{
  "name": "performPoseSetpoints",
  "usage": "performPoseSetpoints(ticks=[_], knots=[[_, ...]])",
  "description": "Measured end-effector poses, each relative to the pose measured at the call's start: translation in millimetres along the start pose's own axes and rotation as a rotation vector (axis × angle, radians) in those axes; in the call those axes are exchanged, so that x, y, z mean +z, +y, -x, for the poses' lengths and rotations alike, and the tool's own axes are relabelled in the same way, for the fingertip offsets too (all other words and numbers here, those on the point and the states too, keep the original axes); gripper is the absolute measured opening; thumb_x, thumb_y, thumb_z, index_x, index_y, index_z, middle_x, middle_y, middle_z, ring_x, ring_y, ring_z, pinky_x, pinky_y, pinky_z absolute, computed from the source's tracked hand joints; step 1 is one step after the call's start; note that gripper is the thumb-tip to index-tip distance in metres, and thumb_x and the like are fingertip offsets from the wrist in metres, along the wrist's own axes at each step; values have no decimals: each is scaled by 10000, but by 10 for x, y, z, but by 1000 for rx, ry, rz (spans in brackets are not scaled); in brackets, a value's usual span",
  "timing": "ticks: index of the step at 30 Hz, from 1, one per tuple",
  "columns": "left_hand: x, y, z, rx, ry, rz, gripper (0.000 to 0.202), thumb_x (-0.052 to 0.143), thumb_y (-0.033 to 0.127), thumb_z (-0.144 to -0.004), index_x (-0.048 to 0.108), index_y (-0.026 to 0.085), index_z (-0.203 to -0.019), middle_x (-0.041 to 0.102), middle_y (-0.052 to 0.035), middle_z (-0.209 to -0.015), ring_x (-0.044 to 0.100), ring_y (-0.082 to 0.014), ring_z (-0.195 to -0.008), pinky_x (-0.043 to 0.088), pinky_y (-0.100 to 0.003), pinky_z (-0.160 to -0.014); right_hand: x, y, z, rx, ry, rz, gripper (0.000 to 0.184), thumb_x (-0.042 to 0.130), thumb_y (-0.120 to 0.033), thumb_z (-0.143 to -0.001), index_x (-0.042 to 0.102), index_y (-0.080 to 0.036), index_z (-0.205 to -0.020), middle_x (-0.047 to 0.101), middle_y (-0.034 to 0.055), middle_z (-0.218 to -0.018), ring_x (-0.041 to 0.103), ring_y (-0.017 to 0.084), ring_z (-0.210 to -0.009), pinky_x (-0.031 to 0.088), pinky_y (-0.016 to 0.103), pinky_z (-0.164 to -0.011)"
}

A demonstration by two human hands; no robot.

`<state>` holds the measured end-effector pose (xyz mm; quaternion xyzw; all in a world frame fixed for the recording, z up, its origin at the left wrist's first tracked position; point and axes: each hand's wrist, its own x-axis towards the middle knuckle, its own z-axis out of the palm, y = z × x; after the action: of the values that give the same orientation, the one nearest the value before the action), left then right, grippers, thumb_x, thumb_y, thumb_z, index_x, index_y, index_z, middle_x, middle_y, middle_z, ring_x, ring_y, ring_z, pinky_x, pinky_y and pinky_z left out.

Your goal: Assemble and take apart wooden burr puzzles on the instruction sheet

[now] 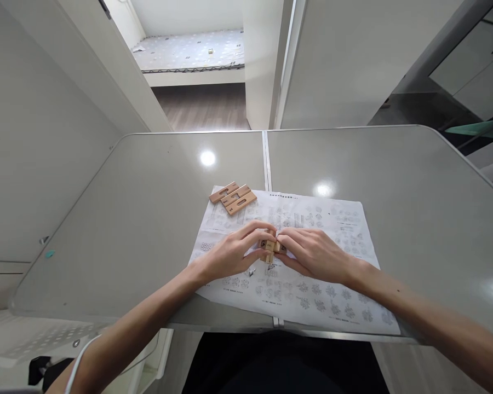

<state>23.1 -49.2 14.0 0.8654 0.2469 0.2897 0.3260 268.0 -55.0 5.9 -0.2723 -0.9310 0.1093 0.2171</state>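
Between my two hands is a small cluster of interlocked wooden puzzle pieces, held just over a printed sheet. My left hand grips its left side, thumb below and fingers curled over the top. From the right, my right hand pinches the other side with thumb and fingers. Dark marks show on some of the block faces, and the fingers hide part of the cluster. Three flat slotted wooden pieces with dark marks lie together at the sheet's upper left corner, apart from both hands.
The creased paper sheet, covered in small diagrams, spreads across the near middle of a grey folding table. A metal seam runs down the table's middle. Beyond the far edge, a doorway shows a bed. A white wall stands at the left.
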Motion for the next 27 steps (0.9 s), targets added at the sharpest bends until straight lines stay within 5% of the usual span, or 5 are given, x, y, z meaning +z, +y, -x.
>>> performPoseSetpoints(ticks=[17,27], knots=[[196,29,44,-28,131,-156,187,501,197,-1048,541,211,-1230,586,-117,-1249,694,-222,-1089,657,-351,-826,9,-35,28,42,-6,39,264,331,-241,-1124,565,-190,-1013,637,72,-881,551,190,-696,399,312,-560],[181,21,36,-16,132,-113,199,505,160,-1033,536,214,-1222,571,-113,-1242,676,-217,-1098,631,-388,-925,-9,-29,13,20,-5,15,220,363,-224,-1112,559,-187,-1020,640,74,-887,564,200,-715,434,319,-587]])
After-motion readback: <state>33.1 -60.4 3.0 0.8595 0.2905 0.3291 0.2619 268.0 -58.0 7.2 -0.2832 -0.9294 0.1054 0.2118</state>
